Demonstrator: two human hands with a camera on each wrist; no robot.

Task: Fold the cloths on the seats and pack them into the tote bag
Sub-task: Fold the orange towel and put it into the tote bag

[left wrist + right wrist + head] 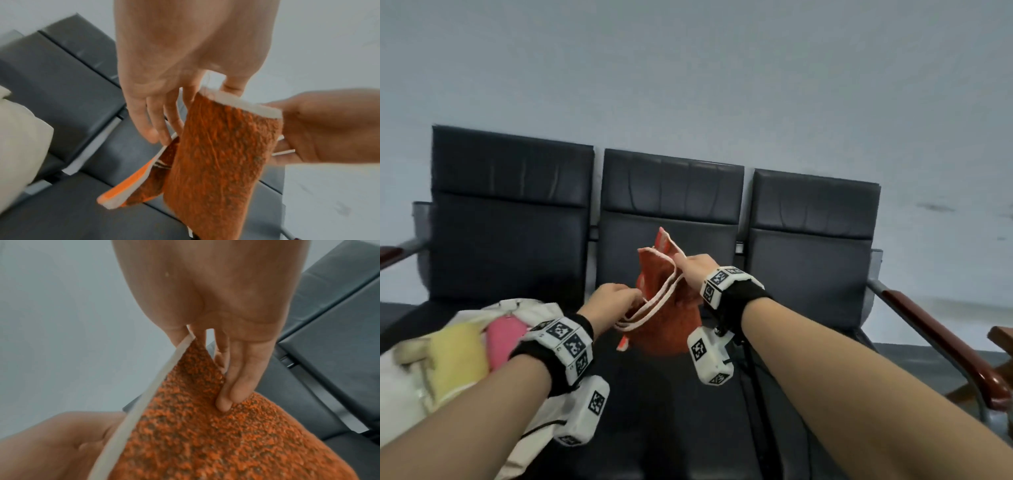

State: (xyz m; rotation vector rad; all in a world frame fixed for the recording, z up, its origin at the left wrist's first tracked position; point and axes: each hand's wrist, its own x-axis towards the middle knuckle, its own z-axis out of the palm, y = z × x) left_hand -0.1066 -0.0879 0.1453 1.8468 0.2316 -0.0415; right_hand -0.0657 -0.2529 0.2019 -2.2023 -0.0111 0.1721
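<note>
An orange terry cloth (666, 308) with a white hem is being held in the air above the middle seat (664, 394) of a row of black seats. Its upper hemmed corner is being pinched by the right hand (697, 267), and a lower hemmed edge is being pinched by the left hand (613, 298). The cloth's long axis is hanging roughly vertical, slanting down toward the left. A cream tote bag (410, 387), with yellow and pink cloths rolled inside, is lying on the left seat.
</note>
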